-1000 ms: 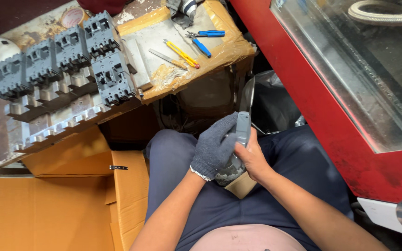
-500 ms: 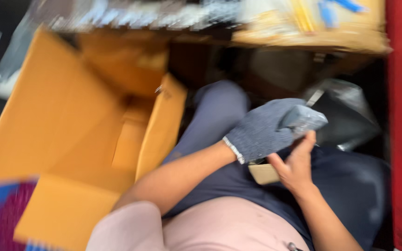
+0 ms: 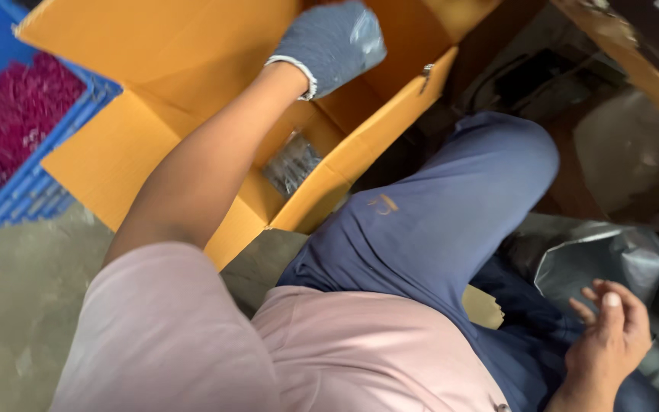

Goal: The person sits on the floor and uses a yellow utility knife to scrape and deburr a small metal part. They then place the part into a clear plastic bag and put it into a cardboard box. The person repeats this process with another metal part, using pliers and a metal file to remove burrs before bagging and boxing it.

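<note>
While reaching over the box: stretching across the body, away from the lap.
Left hand (image 3: 329, 42): gloved, curling around a grey part (image 3: 366, 37), gripping it above the open cardboard box (image 3: 154, 69).
Right hand (image 3: 608, 339): bare, lying loose and open beside the thigh, holding nothing.
Grey part: sitting in the glove, not yet lying in the box.
Box: already holding a clear bag of small metal pieces (image 3: 291, 162) at the bottom.
Crate (image 3: 32, 183): blue, standing left of the box, carrying red pieces (image 3: 13, 107).
Progress: seeming partway; part carried over, setting down remaining.
</note>
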